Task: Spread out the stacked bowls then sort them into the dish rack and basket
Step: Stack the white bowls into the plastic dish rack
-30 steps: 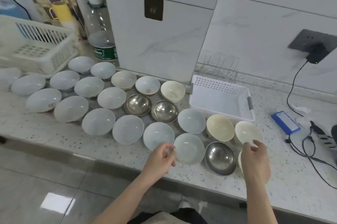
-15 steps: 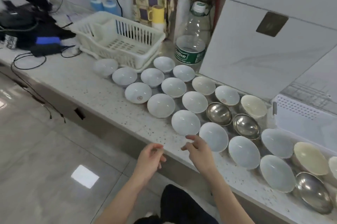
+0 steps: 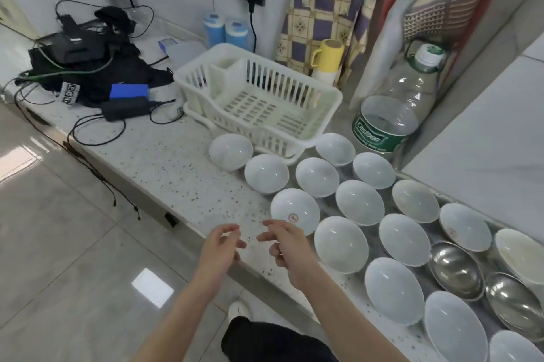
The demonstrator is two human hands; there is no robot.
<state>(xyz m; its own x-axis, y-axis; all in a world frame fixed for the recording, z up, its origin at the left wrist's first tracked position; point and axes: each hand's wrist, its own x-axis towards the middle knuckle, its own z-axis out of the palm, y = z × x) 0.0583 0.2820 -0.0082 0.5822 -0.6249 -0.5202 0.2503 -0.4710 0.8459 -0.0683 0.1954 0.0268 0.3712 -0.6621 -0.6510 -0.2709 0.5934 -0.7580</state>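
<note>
Several white bowls lie spread in rows across the speckled counter point(image 3: 164, 167), among them one with a red mark point(image 3: 295, 212) and the leftmost one point(image 3: 230, 151). Two steel bowls point(image 3: 454, 270) and a cream bowl point(image 3: 519, 255) sit at the right. The white dish rack point(image 3: 259, 102) stands behind the rows with nothing in it. My left hand point(image 3: 220, 247) and my right hand point(image 3: 287, 245) hover over the counter's front edge, fingers loosely curled, holding nothing. My right hand is just in front of the red-marked bowl, not touching it.
A large clear water bottle point(image 3: 394, 108) stands right of the rack, a yellow mug point(image 3: 328, 55) behind it. Black gear, cables, a blue box point(image 3: 129, 91) and a power adapter point(image 3: 125, 108) crowd the far left. Two blue containers point(image 3: 225, 33) stand by the wall.
The view has swung left along the counter, bringing the dish rack into sight. Both hands left the bowls at the right end and now hover near the left rows, holding nothing.
</note>
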